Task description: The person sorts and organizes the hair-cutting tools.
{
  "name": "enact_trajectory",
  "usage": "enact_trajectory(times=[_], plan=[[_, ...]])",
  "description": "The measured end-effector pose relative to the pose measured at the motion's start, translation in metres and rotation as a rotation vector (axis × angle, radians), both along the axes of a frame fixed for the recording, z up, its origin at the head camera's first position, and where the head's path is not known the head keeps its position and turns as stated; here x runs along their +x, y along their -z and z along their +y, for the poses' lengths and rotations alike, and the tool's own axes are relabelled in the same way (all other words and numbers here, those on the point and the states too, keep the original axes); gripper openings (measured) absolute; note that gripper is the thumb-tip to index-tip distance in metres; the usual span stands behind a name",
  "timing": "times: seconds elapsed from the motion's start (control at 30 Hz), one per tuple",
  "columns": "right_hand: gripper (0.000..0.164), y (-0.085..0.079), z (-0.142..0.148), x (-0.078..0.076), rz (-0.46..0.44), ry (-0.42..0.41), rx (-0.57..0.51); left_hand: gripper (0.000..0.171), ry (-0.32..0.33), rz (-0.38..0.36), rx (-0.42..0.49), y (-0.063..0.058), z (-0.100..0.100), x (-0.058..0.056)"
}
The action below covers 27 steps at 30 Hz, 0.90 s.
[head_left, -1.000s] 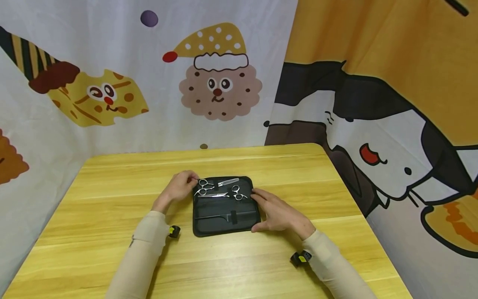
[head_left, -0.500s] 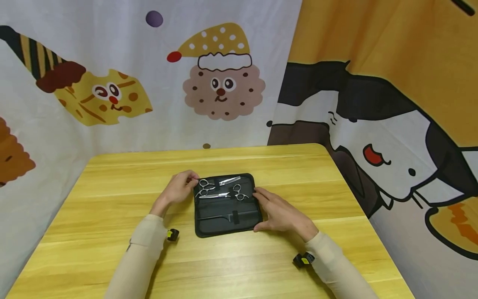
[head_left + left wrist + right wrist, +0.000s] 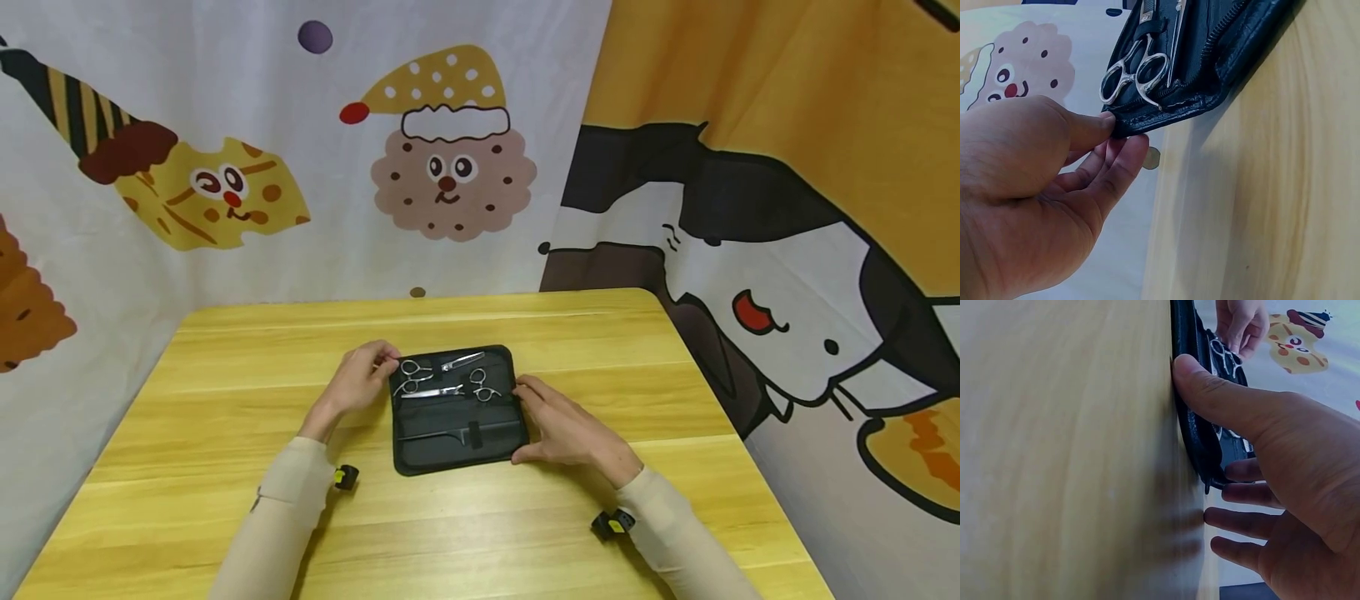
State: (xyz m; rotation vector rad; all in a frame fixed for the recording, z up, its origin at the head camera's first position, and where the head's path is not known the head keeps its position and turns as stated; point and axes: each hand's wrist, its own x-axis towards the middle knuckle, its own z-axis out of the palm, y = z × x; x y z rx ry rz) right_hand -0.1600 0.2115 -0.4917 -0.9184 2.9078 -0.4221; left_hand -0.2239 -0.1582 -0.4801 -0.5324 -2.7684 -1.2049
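A black zip case (image 3: 435,454) lies spread on the wooden table in the head view. Inside it are two pairs of silver scissors, one upper pair (image 3: 462,362) with its rings to the left and a lower pair (image 3: 433,392) with its rings to the right. A dark comb (image 3: 442,435) with a thin tail sits below them under a strap. My left hand (image 3: 1041,181) pinches the case's far left corner between thumb and fingers, beside the scissor rings. Along the right edge, my right hand (image 3: 1297,475) has its thumb at the case's border and its fingers extended.
The pale wooden table (image 3: 262,367) stretches around the case on all sides. Behind it hangs a curtain (image 3: 247,275) with cartoon prints. Black devices are strapped at the left wrist (image 3: 346,477) and right wrist (image 3: 613,524).
The case's far edge sits slightly higher in the head view, and the case has turned a little. Both hands keep their places at its sides. The view has shifted slightly left.
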Motion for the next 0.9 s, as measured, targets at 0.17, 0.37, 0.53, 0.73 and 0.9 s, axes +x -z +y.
enact_trajectory(times=[0.17,0.37,0.53,0.73,0.9], plan=[[0.105,0.002,0.002,0.0,0.021,-0.011,0.0,0.012,-0.003,0.006,0.007,-0.001,-0.002,0.003],[0.093,0.002,0.003,0.0,0.047,-0.015,-0.018,0.011,-0.003,0.025,0.022,-0.002,-0.004,0.005],[0.087,0.003,0.003,-0.001,0.076,-0.028,-0.018,0.011,-0.001,0.036,0.035,-0.002,-0.004,0.007],[0.086,0.004,0.002,-0.001,0.067,-0.015,-0.003,0.01,-0.003,0.074,0.037,-0.002,-0.003,0.011],[0.085,0.006,0.003,-0.002,0.053,-0.009,-0.019,0.008,0.002,0.12,0.032,-0.005,-0.003,0.016]])
